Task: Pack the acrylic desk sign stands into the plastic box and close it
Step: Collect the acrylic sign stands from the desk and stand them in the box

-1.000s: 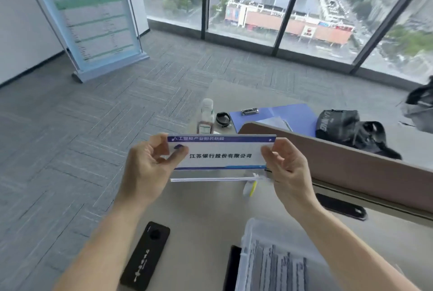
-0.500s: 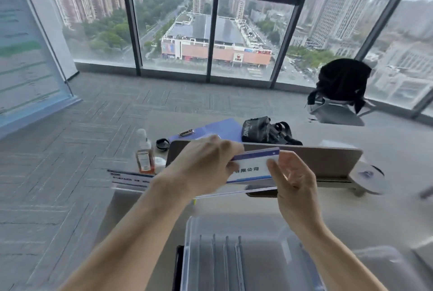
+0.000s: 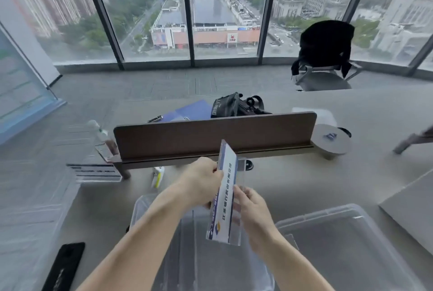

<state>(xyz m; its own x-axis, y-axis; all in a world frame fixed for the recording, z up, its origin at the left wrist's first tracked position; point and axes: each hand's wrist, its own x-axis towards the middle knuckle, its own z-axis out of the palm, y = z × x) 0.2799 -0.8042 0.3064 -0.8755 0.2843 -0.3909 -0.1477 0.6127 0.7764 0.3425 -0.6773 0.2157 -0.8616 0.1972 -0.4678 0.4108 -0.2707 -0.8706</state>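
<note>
A grey surface carries a long brown divider panel standing upright across its middle. Behind the panel lie a blue folder and, just to its right, a black bag. At the panel's left end stands a small clear bottle, blurred. A round grey disc sits at the panel's right end. A flat black device lies at the near left edge. A small white and yellow item lies in front of the panel. Beyond the surface stands a chair draped with a dark garment, before floor-to-ceiling windows. A display board stands at far left.
</note>
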